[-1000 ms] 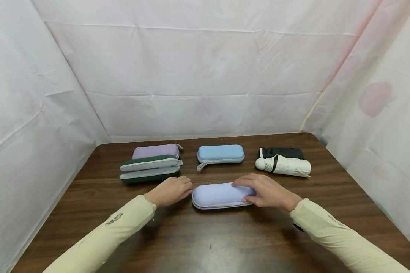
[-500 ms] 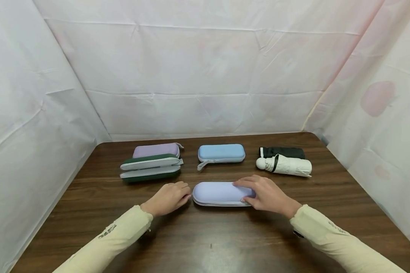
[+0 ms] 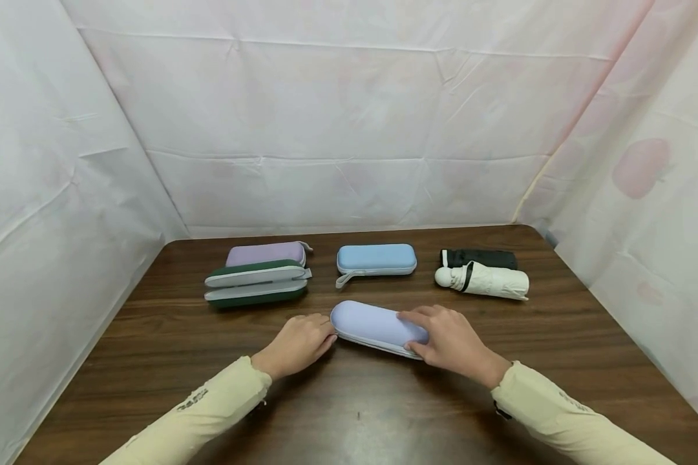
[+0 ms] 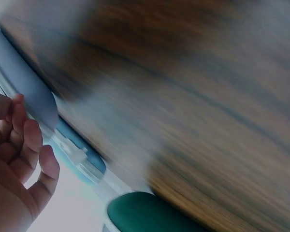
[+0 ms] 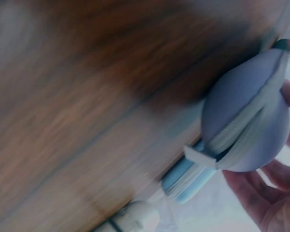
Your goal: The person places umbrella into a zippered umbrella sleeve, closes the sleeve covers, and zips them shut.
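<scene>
A lavender hard zip case [image 3: 366, 321] lies slantwise at the middle of the table in the head view. My right hand [image 3: 450, 339] grips its right end, thumb on the near side and fingers over the top. At the other end, my left hand [image 3: 299, 342] has its fingers curled, with thumb and index finger pinching at the seam in the left wrist view; the zipper pull itself is hidden there. In the right wrist view, the grey zipper [image 5: 239, 133] gapes at the end near my right hand, beside a small pale tab [image 5: 199, 157].
Behind the lavender case lies a blue case [image 3: 377, 259] with a wrist loop. At back left, a green case [image 3: 256, 295] gapes along its grey rim in front of a purple case [image 3: 264, 255]. A white folded umbrella [image 3: 494, 281] and a black one [image 3: 479, 258] lie at right.
The lavender case has turned, its left end swinging away and its right end coming nearer. My left hand has shifted slightly right with the case's end; my right hand keeps its grip.
</scene>
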The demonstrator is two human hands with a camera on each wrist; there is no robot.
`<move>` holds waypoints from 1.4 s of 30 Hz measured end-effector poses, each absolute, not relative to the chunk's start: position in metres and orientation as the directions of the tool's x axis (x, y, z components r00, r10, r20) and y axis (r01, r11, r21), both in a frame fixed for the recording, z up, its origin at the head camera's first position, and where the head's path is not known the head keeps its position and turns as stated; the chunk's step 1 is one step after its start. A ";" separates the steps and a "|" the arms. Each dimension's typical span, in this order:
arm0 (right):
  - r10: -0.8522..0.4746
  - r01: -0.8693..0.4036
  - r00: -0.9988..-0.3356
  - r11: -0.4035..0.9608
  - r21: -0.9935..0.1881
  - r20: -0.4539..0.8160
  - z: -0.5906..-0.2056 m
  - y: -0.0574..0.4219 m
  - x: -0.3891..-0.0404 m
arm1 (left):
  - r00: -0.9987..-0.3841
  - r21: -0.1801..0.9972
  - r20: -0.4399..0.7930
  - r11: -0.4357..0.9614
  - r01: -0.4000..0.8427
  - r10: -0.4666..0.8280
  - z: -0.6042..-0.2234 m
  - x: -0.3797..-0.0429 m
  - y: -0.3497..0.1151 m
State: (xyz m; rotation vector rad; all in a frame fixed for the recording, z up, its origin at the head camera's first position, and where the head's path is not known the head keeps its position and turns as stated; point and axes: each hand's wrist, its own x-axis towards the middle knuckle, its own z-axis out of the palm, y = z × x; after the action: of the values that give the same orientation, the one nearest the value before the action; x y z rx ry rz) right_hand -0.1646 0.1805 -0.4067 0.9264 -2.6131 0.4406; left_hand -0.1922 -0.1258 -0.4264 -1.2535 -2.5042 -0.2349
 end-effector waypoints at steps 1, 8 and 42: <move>-0.543 -0.644 -0.735 0.746 -0.168 0.406 -0.406 0.179 -0.163 | -0.565 0.002 0.360 0.605 0.796 0.742 -0.427 -0.192 -0.124; -0.526 -0.608 -0.759 0.784 -0.129 0.384 -0.403 0.170 -0.152 | -0.600 0.006 0.336 0.635 0.773 0.726 -0.429 -0.188 -0.114; -0.980 -0.926 -0.201 0.193 0.325 0.008 -0.373 0.141 -0.212 | -0.503 -0.071 0.301 0.546 0.835 0.810 -0.413 -0.172 -0.091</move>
State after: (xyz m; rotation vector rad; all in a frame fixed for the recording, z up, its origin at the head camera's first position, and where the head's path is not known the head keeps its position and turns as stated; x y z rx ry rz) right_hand -0.2119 0.1408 -0.3733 1.8339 -2.2514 -0.3680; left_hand -0.1722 -0.0909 -0.4133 -1.3636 -2.4869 -0.1194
